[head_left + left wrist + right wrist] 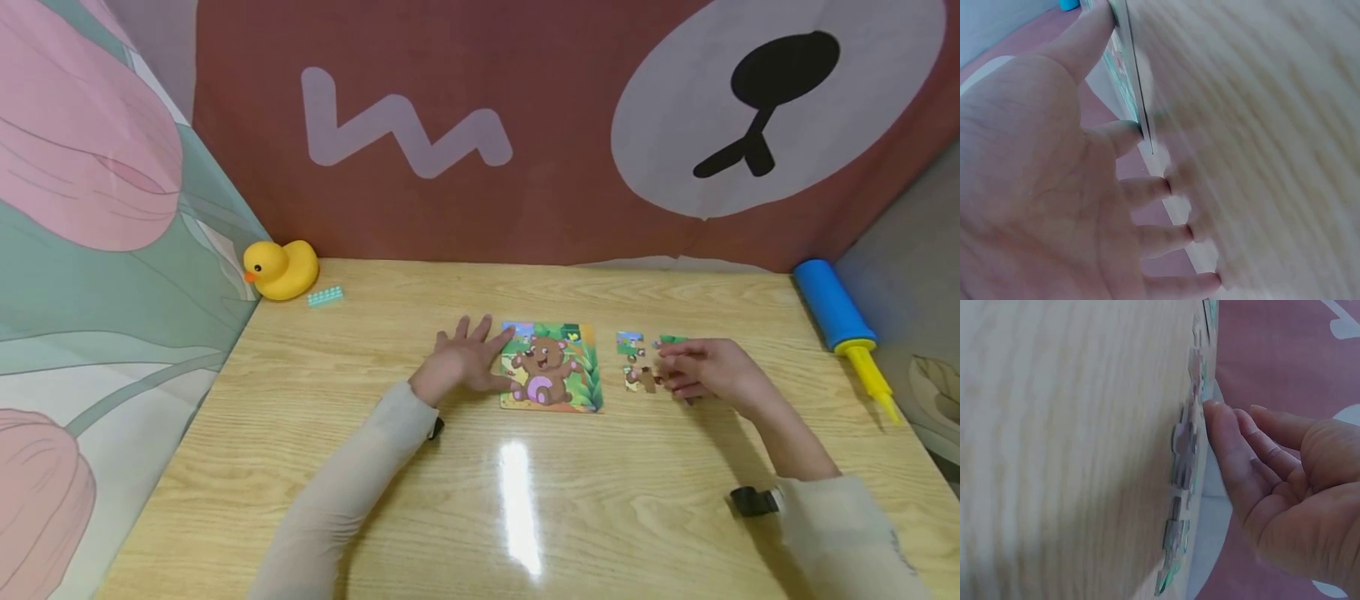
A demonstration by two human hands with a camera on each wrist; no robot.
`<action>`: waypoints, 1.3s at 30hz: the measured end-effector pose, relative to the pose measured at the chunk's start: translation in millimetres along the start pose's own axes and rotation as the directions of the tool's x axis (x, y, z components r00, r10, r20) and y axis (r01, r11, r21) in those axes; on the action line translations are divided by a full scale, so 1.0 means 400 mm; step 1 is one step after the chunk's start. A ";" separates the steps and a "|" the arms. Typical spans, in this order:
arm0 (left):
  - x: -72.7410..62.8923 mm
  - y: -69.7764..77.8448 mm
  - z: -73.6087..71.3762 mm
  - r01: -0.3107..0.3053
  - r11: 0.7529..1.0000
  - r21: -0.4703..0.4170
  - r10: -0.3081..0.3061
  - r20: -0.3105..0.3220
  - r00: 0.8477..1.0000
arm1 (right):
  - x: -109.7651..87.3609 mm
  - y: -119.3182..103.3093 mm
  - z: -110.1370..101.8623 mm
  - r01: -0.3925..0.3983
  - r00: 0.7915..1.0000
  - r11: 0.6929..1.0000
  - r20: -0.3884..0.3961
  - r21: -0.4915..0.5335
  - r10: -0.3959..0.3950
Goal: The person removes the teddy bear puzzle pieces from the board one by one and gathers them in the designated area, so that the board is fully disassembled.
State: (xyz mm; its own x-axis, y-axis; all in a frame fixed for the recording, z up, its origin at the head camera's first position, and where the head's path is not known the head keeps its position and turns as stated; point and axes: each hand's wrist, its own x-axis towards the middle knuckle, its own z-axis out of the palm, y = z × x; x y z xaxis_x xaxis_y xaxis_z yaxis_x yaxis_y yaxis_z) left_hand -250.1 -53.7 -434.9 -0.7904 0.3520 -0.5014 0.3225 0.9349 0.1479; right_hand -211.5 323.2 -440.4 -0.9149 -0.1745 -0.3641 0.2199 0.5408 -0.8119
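A square bear puzzle board (pixel 551 367) lies in the middle of the table. My left hand (pixel 468 360) has its fingers spread, with thumb and index finger at the board's left edge; the left wrist view shows its fingertips (pixel 1159 187) on the table. Right of the board lie loose puzzle pieces, among them a blue-topped one (pixel 630 342), a brown one (pixel 641 379) and a green one (pixel 670 340). Over them is my right hand (pixel 708 371), fingers loosely bent, nothing visible in its grasp. In the right wrist view its fingertips are close over the pieces (pixel 1184 447).
A yellow rubber duck (pixel 285 271) sits at the back left corner, with a small turquoise toy brick (pixel 325 297) beside it. At the right edge lies a blue and yellow hand pump (pixel 836 308). A brown printed cloth (pixel 555 208) hangs behind the table (pixel 615 517).
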 end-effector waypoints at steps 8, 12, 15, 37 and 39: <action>-0.001 0.033 -0.019 -0.001 1.000 0.015 0.000 0.007 1.000 | 0.007 -0.023 0.022 0.051 0.998 0.998 0.025 -0.025 -0.050; 0.000 0.061 -0.016 -0.048 0.999 0.021 0.049 -0.030 0.998 | 0.020 -0.052 0.062 0.081 0.995 0.997 0.060 -0.009 -0.081; 0.005 0.083 -0.009 -0.082 0.996 0.029 0.083 -0.055 0.995 | 0.034 -0.075 0.095 0.088 0.992 0.996 0.085 0.009 -0.088; 0.041 0.145 0.004 -0.145 0.987 0.070 0.147 -0.026 0.989 | 0.093 -0.122 0.193 0.126 0.979 0.991 0.168 -0.037 -0.118; 0.042 0.145 0.002 -0.150 0.986 0.069 0.152 -0.026 0.988 | 0.096 -0.123 0.192 0.125 0.979 0.991 0.170 -0.049 -0.116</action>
State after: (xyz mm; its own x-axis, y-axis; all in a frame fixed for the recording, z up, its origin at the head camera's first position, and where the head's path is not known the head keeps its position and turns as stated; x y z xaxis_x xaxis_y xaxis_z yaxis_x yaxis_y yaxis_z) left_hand -244.1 6.5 -435.5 -0.7450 0.4914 -0.4510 0.4730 0.8660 0.1623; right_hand -231.3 226.6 -449.3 -0.8632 -0.3731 -0.3400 0.0865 0.5542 -0.8279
